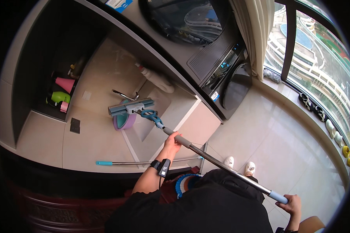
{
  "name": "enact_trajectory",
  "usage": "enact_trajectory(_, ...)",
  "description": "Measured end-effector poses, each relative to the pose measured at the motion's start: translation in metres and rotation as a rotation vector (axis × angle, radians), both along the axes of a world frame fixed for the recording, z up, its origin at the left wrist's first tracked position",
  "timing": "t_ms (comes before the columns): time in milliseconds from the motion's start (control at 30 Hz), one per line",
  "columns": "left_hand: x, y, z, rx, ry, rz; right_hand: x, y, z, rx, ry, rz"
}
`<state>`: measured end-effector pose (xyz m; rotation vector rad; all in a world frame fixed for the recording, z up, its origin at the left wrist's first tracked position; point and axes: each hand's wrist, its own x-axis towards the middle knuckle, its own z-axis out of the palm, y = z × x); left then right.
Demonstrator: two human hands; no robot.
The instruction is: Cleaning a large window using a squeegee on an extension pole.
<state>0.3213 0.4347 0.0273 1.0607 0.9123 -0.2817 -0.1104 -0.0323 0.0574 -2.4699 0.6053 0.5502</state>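
A long mop (223, 166) with a metal pole slants across the view, its flat grey-blue sponge head (131, 107) held over the sink. My left hand (172, 143) is closed round the pole by the grey sleeve, below the blue squeeze lever (149, 114). At the far end of the pole, my right hand (293, 204) grips the light blue handle end. Beneath the mop head, a purple and teal basin (124, 124) is partly hidden. Just behind the head is a metal faucet (122, 94); whether they touch I cannot tell.
Beside the sink (164, 101) leans a white bottle (156, 78). A second pole with a teal end (104, 163) lies along the near side. Washing machines (212, 66) stand beyond. Shoes (330, 127) line the window ledge. Pink and green bottles (61, 96) sit in a dark niche.
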Motion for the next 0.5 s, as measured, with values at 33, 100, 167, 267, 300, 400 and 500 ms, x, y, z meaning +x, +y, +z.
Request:
enact_trajectory(33, -0.003, -0.005, 0.004, 0.01, -0.047, -0.001, -0.003, -0.003, -0.003, 0.125, 0.105, -0.044)
enact_trajectory(100, -0.003, -0.014, 0.003, 0.018, -0.094, -0.001, -0.008, -0.007, -0.007, 0.248, 0.211, -0.086)
enact_trajectory(167, 0.0, -0.022, 0.002, -0.169, -0.108, 0.04, -0.01, -0.01, -0.009, 0.473, 0.438, -0.194)
enact_trajectory(267, 0.011, -0.032, -0.012, -0.206, -0.123, 0.042, -0.021, -0.009, -0.018, 0.703, 0.416, -0.324)
enact_trajectory(300, 0.013, -0.035, -0.014, -0.179, -0.136, -0.014, -0.036, -0.006, -0.037, 0.648, 0.182, -0.24)
enact_trajectory(400, 0.017, -0.048, -0.013, -0.048, -0.076, -0.003, -0.034, 0.003, -0.029, 0.458, -0.091, -0.09)
enact_trajectory(500, 0.02, -0.04, -0.028, -0.004, -0.074, -0.017, -0.037, 0.007, -0.028, 0.562, 0.014, -0.214)
